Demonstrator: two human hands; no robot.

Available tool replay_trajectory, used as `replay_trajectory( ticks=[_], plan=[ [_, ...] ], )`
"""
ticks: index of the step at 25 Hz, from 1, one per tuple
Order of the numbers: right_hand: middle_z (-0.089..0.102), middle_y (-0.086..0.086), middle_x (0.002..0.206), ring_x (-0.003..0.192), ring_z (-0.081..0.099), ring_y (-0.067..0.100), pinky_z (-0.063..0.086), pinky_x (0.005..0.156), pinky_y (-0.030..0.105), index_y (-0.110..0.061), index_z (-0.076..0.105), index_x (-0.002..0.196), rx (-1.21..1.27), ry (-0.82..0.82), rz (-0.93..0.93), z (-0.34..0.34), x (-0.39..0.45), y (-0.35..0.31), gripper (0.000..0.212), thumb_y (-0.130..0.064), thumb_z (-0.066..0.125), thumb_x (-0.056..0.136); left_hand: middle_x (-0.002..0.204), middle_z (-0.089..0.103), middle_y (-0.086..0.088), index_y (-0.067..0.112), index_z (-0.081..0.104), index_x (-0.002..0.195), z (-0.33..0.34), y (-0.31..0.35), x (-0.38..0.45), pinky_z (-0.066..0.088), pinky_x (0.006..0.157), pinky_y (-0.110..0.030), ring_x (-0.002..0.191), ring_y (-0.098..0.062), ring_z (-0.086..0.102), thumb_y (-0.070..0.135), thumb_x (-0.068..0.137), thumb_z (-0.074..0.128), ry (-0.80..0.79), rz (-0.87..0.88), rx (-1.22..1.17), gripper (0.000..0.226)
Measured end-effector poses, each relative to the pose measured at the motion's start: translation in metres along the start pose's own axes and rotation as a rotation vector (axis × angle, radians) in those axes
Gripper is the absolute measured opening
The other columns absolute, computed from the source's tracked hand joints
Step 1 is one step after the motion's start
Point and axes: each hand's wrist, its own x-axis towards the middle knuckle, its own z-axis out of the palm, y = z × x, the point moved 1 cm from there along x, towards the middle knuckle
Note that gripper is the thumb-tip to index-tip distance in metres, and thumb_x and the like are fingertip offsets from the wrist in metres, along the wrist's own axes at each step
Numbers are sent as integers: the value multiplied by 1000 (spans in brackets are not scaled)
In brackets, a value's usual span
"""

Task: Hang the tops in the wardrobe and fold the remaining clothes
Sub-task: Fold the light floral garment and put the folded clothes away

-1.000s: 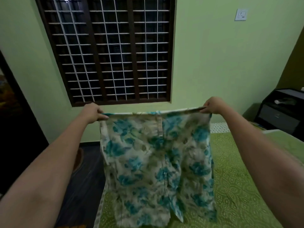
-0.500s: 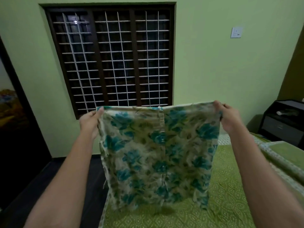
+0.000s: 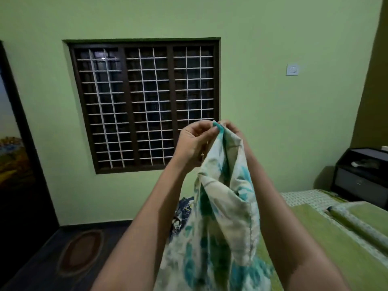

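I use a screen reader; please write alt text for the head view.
Both hands, left hand and right hand, pinch the top of a floral garment together, held up over a green bed, facing a barred window.

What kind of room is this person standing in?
Most likely a bedroom in a home: a bed with a green cover, a barred window in the green wall, and a dark bedside cabinet. Both hands hold a floral garment above the bed.
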Motion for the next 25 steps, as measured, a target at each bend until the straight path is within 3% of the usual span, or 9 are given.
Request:
replay_trajectory(
  ticks=[3, 7, 9, 11, 15, 17, 19, 21, 25],
  plan=[
    [62, 6, 74, 57, 60, 14, 54, 54, 23, -17, 67, 68, -68, -63, 40, -10, -8, 2, 38, -37, 93, 48, 79, 66, -1, 19, 69, 77, -11, -5, -3, 51, 54, -24, 66, -13, 59, 18, 72, 75, -43, -27, 26, 8],
    [61, 7, 87, 67, 60, 16, 55, 62, 24, -18, 63, 76, -179, -41, 29, -8, -7, 1, 25, -33, 81, 68, 90, 66, -7, 13, 67, 105, -14, -5, -6, 55, 56, -27, 69, -17, 62, 15, 82, 66, -68, -115, 3, 24],
    [59, 4, 90, 69, 58, 13, 53, 63, 22, -18, 54, 83, -323, 5, 17, -6, -8, -2, 18, -23, 71, 80, 81, 69, -6, 12, 69, 102, -19, -5, -7, 54, 55, -28, 62, -15, 63, 19, 79, 67, -11, -160, 45, 24],
    [52, -1, 95, 72, 53, 8, 50, 64, 16, -22, 44, 92, -617, 117, -2, -6, -11, -4, 25, -16, 67, 85, 73, 67, -3, 15, 71, 92, -29, -10, -8, 50, 54, -28, 56, -15, 60, 27, 75, 70, 33, -196, 151, 21],
    [48, -8, 92, 70, 41, 4, 41, 64, 12, -19, 45, 93, -967, 186, -241, -5, -16, -8, 37, -16, 78, 76, 73, 62, 2, 22, 65, 87, -39, -20, -11, 48, 51, -25, 58, -10, 59, 23, 91, 60, -23, -229, 253, 7],
    [53, -7, 91, 76, 44, 4, 39, 70, 16, -17, 53, 88, -1195, 53, -460, -1, -22, -8, 23, -24, 74, 81, 75, 61, 2, 19, 61, 89, -43, -26, -7, 48, 53, -21, 61, -7, 58, 15, 96, 53, 41, -133, 342, 11],
    [59, -8, 99, 87, 47, 12, 39, 79, 27, -21, 60, 93, -1644, -263, -581, 5, -30, 3, 11, -30, 57, 86, 79, 61, 1, 16, 57, 88, -50, -29, -2, 47, 65, -20, 69, -6, 57, 7, 96, 52, 118, -11, 457, 13],
    [58, -9, 109, 90, 43, 17, 36, 78, 30, -23, 60, 103, -2061, -504, -585, 8, -36, 21, 25, -26, 53, 80, 83, 60, 2, 17, 55, 90, -56, -30, 3, 47, 75, -24, 78, -10, 57, 7, 95, 52, 142, 46, 586, 12],
    [59, -3, 104, 94, 48, 21, 38, 74, 35, -21, 49, 116, -2349, -579, -423, 10, -41, 44, 45, -15, 63, 73, 90, 58, 6, 29, 51, 97, -75, -27, 1, 49, 78, -21, 84, -3, 58, 4, 94, 52, 180, 67, 710, 25]
  ],
)
